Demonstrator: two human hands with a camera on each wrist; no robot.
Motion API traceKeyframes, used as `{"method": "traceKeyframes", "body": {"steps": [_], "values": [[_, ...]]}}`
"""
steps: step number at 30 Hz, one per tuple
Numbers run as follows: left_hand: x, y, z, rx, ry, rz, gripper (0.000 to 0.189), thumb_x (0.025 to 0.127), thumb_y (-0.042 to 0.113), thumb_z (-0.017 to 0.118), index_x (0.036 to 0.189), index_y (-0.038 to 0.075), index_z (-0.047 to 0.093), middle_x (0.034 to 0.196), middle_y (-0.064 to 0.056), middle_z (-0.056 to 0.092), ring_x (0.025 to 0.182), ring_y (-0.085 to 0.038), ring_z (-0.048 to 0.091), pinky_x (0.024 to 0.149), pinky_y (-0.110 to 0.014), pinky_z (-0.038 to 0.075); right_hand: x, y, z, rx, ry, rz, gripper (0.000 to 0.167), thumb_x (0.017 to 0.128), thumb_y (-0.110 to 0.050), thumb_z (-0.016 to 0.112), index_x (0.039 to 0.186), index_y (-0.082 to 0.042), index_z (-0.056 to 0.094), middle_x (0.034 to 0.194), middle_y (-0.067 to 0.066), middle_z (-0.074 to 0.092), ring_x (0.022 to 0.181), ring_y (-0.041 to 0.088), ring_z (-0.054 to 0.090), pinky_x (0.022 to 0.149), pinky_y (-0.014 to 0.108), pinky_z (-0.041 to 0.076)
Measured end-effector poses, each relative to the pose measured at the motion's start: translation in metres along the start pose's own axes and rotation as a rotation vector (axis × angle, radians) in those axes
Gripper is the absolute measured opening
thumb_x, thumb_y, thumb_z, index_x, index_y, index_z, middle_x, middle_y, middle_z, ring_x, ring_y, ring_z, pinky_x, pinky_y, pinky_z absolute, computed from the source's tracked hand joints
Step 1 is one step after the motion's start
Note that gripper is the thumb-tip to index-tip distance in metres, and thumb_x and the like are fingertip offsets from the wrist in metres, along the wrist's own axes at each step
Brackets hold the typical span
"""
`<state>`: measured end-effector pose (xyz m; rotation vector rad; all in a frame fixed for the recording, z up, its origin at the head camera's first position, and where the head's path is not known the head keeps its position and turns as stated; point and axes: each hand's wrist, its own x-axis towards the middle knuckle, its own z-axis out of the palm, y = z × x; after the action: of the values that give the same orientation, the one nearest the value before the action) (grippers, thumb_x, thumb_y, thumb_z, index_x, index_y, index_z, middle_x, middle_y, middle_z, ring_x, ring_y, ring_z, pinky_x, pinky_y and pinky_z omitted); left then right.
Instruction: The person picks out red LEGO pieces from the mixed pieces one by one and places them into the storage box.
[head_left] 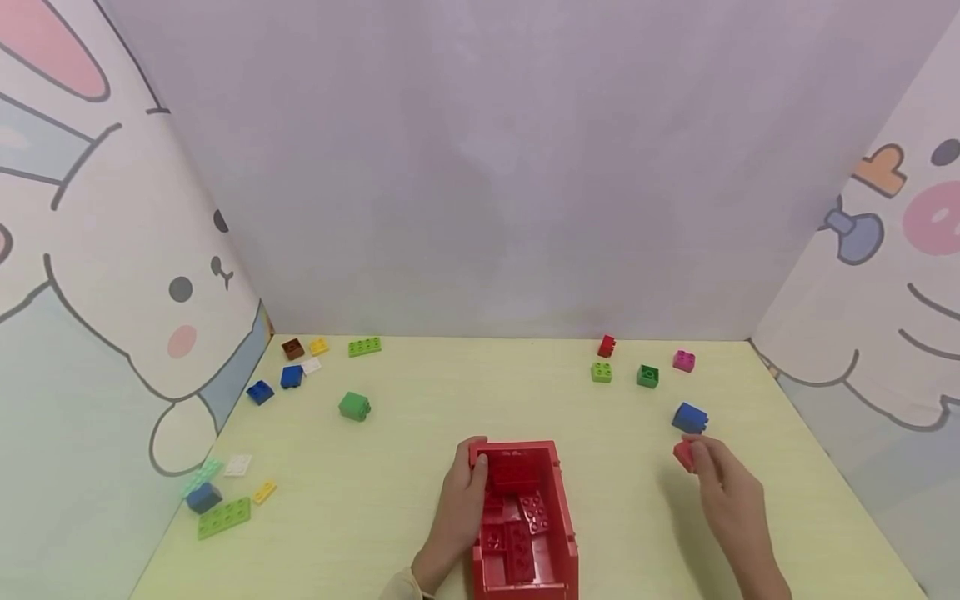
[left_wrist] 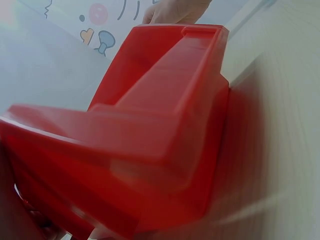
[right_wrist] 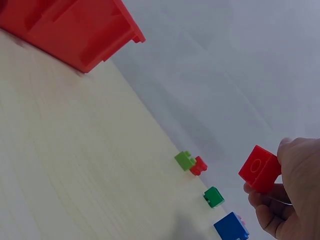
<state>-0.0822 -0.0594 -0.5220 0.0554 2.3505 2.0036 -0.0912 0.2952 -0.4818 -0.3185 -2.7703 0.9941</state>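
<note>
My left hand [head_left: 456,504] grips the left wall of a red plastic bin [head_left: 566,517], its thumb over the rim. Several red toy bricks lie inside, among them a studded brick [head_left: 534,512] and a longer one [head_left: 519,550]. To the right, my right hand [head_left: 733,496] pinches a small red brick [right_wrist: 260,169] between thumb and fingers, held up off the table. Just beyond that hand is a blue brick [head_left: 690,418]. The bin's red side [left_wrist: 165,75] fills much of the left wrist view.
At the back right are a red brick [head_left: 607,346], a lime brick [head_left: 602,372], a green brick [head_left: 648,377] and a magenta brick [head_left: 684,361]. A green block [head_left: 354,407] stands left of the bin. Several other bricks, including a lime plate [head_left: 224,518], lie along the left side.
</note>
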Motion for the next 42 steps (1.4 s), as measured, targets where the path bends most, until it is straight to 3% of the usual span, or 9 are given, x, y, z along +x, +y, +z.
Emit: {"method": "traceKeyframes", "body": {"steps": [8,10,14,17,26,42], "values": [[-0.001,0.004,0.0,-0.008,0.01,0.015,0.048,0.114,0.035,0.038,0.153,0.006,0.04,0.145,-0.012,0.059,0.146,-0.034,0.05,0.12,-0.061,0.039,-0.005,-0.015,0.002,0.03,-0.041,-0.021,0.051,0.111,-0.046,0.041,0.141,-0.011,0.061,0.132,0.018,0.068,0.112,0.032,0.066,0.074,0.01,0.044],[-0.001,0.004,0.0,-0.009,0.01,0.018,0.048,0.114,0.035,0.039,0.153,0.006,0.04,0.145,-0.012,0.059,0.145,-0.034,0.05,0.12,-0.061,0.039,-0.006,-0.016,0.003,0.028,-0.032,-0.029,0.049,0.111,-0.046,0.043,0.14,-0.012,0.062,0.132,0.016,0.069,0.107,0.025,0.067,0.073,0.011,0.045],[0.0,0.004,0.0,-0.008,0.007,0.022,0.047,0.114,0.034,0.038,0.153,0.006,0.039,0.144,-0.012,0.06,0.144,-0.032,0.052,0.12,-0.06,0.04,-0.009,-0.019,0.006,0.019,0.004,-0.057,0.043,0.11,-0.045,0.047,0.136,-0.015,0.065,0.127,0.011,0.071,0.092,-0.004,0.058,0.071,0.013,0.047],[0.0,0.002,-0.001,-0.001,0.006,0.021,0.047,0.114,0.033,0.037,0.153,0.006,0.039,0.144,-0.011,0.06,0.143,-0.032,0.053,0.119,-0.059,0.042,-0.012,-0.024,0.008,0.03,0.016,-0.074,0.041,0.109,-0.044,0.05,0.135,-0.015,0.066,0.125,0.009,0.071,0.088,-0.012,0.052,0.071,0.014,0.047],[0.001,0.001,-0.001,0.005,0.001,0.012,0.047,0.115,0.033,0.036,0.154,0.007,0.038,0.144,-0.01,0.06,0.143,-0.031,0.053,0.119,-0.057,0.043,-0.017,-0.036,0.016,0.079,0.048,-0.132,0.032,0.106,-0.037,0.06,0.13,-0.017,0.069,0.118,0.003,0.072,0.086,-0.009,0.055,0.071,0.013,0.046],[-0.004,0.001,0.0,0.03,0.037,0.004,0.046,0.114,0.033,0.038,0.151,0.006,0.041,0.142,-0.012,0.062,0.142,-0.034,0.054,0.118,-0.059,0.043,-0.031,-0.065,0.023,0.062,0.031,-0.15,0.027,0.101,-0.032,0.07,0.125,-0.021,0.071,0.116,0.0,0.066,0.093,0.011,0.054,0.072,0.014,0.048]]}}
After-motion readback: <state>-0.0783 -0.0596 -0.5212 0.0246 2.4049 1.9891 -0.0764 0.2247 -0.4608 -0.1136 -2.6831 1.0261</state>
